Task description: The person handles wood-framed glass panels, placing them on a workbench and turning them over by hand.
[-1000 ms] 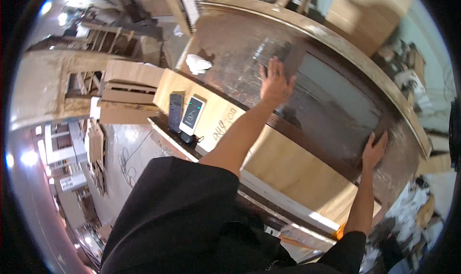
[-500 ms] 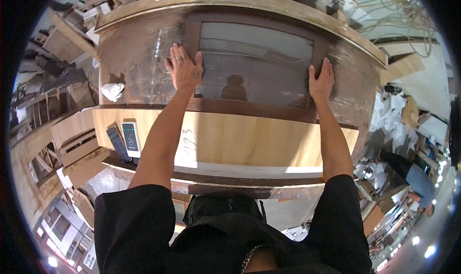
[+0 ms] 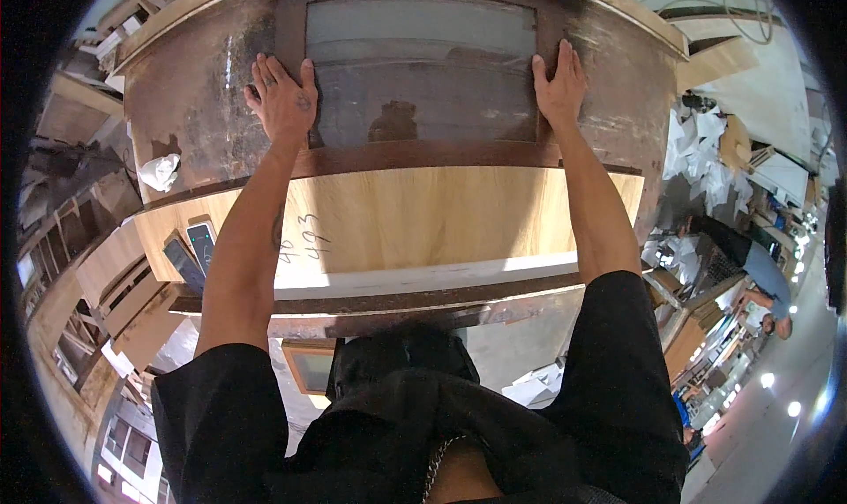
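A dark brown framed glass panel (image 3: 388,154), like a cabinet door, lies flat on the worn brown workbench (image 3: 198,107). On its left side rail rests my left hand (image 3: 284,102), palm down, with the fingers spread toward the far side. My right hand (image 3: 561,89) lies on the opposite side rail, thumb apart and the other fingers stretched out. Both thumbs reach the inner edge of the frame beside the glass (image 3: 432,71). Neither hand is wrapped around anything. A dark reflection shows in the lower part of the glass.
Between me and the panel is a light wood-grain board (image 3: 432,213) with handwriting on it. A phone-like device (image 3: 201,239) and a dark phone-shaped thing (image 3: 183,264) stand by my left forearm. Crumpled white paper or cloth (image 3: 160,173) lies at left. A person (image 3: 760,270) bends over at far right.
The whole view has shifted, so the bench, panel and hands appear farther left and higher. My hands keep about the same place on the frame.
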Available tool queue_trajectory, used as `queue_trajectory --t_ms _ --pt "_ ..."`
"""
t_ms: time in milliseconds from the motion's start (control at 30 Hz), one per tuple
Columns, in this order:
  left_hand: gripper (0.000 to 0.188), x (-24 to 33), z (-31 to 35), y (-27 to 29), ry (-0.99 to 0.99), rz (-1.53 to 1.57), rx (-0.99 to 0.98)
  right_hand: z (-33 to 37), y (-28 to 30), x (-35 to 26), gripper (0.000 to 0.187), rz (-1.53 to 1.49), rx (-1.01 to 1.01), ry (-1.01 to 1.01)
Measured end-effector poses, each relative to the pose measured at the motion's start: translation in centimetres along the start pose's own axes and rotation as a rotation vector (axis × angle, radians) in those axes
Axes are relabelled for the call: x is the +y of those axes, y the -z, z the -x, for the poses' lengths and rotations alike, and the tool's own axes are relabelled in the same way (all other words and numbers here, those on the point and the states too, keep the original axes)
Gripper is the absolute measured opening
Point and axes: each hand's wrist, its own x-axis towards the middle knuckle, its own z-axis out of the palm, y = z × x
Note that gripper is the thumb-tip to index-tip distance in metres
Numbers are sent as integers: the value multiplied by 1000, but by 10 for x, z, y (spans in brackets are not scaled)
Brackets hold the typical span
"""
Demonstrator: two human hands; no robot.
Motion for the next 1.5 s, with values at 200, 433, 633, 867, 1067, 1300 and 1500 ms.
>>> queue_trajectory --t_ms 200,433,633,867,1067,1300,1500 --pt "72 4 0 -3 11 -12 3 4 -1 4 70 -27 -20 -35" --pt "72 -6 3 -5 24 -11 18 3 -3 -1 68 -16 -15 -6" --pt "72 4 -1 -4 -24 -73 11 -1 7 1 66 -46 16 -15" --pt "71 0 3 9 18 81 -30 1 4 -3 71 -46 -4 -15" --pt "72 6 0 7 -10 49 -3 1 4 7 73 -36 33 13" --pt "86 -7 8 8 177 312 11 -5 17 -34 71 -253 -52 -108" --pt "97 39 -36 34 763 1019 -113 -18 42 -24 69 -609 -31 -374"
